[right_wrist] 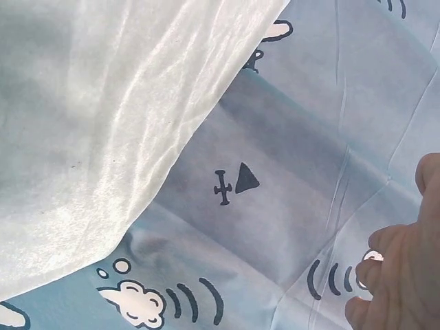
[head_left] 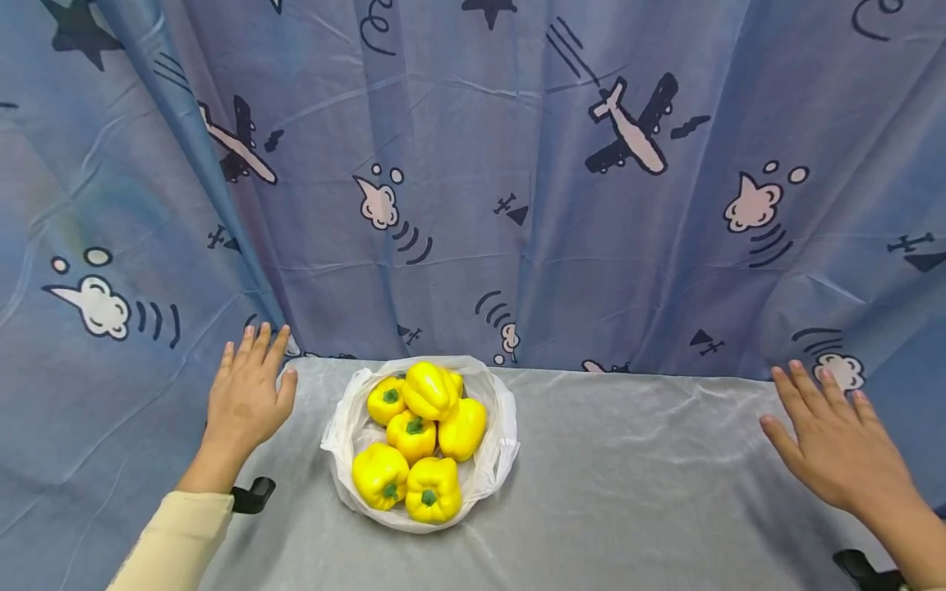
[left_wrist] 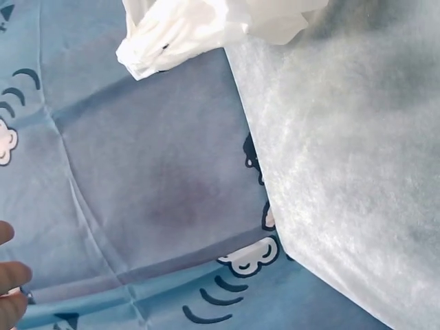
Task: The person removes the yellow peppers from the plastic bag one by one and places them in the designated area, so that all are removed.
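1. While its fingers lie straight and slightly spread, the right hand [head_left: 842, 447] is held palm down, well apart from the bag [head_left: 498, 443]; a black strap [head_left: 868, 572] shows at the wrist.
2. Left hand [head_left: 251, 402], nearer the bag, fingers likewise extended and a little parted; cream sleeve [head_left: 177, 538] behind the wrist.
3. Yellow peppers [head_left: 411, 437], clustered inside the white bag, whose mouth is wide; the bag rests on the grey desk [head_left: 628, 476], between the hands.
4. Blue curtain [head_left: 458, 156], printed with aeroplanes, beyond the desk.
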`<act>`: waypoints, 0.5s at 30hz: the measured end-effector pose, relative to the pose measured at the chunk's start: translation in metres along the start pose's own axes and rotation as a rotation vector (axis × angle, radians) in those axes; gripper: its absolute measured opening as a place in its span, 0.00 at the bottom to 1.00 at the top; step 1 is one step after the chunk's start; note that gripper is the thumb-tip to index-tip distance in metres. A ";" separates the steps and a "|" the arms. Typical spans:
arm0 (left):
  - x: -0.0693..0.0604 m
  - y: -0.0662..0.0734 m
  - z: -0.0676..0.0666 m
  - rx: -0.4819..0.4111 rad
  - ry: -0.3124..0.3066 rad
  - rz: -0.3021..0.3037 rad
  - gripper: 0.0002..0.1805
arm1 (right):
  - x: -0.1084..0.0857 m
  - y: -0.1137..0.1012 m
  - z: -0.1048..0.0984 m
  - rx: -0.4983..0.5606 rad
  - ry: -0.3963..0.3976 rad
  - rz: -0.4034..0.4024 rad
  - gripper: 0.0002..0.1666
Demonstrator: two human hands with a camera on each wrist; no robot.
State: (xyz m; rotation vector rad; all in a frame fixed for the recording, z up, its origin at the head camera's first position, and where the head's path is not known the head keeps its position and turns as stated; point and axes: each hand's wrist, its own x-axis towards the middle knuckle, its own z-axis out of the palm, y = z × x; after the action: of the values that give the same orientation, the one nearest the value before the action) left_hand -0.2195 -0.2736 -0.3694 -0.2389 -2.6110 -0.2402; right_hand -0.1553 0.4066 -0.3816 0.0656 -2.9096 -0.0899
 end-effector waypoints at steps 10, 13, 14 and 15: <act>-0.007 0.012 -0.008 -0.008 0.046 0.045 0.33 | 0.002 -0.014 -0.008 0.006 0.008 -0.006 0.48; -0.010 0.016 -0.009 -0.045 0.040 0.032 0.35 | 0.002 -0.022 -0.011 0.018 0.018 0.004 0.49; -0.011 0.017 -0.009 -0.063 0.039 0.020 0.35 | 0.003 -0.025 -0.012 0.023 0.027 0.005 0.50; -0.012 0.018 -0.009 -0.079 0.036 0.007 0.34 | 0.004 -0.028 -0.013 0.031 0.040 0.003 0.49</act>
State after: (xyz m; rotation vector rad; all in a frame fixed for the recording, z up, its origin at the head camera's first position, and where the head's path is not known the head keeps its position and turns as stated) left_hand -0.2008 -0.2601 -0.3652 -0.2690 -2.5678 -0.3424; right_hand -0.1547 0.3780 -0.3697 0.0674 -2.8715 -0.0421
